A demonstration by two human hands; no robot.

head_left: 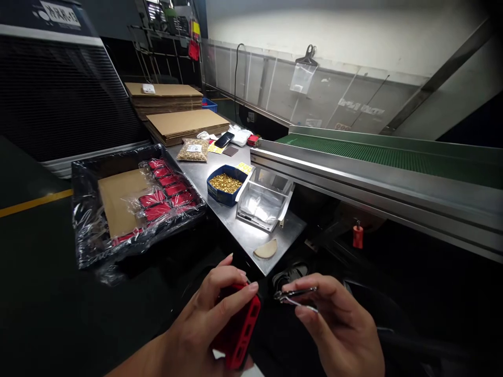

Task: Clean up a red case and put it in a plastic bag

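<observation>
My left hand point(214, 314) is wrapped around a red and black plastic part point(239, 330), held low in front of me below the table's edge. Beside it, my right hand point(338, 324) pinches a pair of metal tweezers point(294, 296), whose tips point left toward the top of the red part. On the steel table point(251, 238) stand a blue tray of small brass pieces point(225, 183) and a clear plastic box point(264, 201). A black bin lined with plastic film point(84, 230) holds several more red parts point(167, 196) and a cardboard sheet.
A green conveyor belt point(377, 154) with a steel frame runs along the right. Stacked cardboard sheets point(184, 123), a bag of brass pieces point(193, 150), a phone point(223, 140) and small packets lie at the table's far end. A small tan wedge-shaped piece point(266, 250) sits near the table corner.
</observation>
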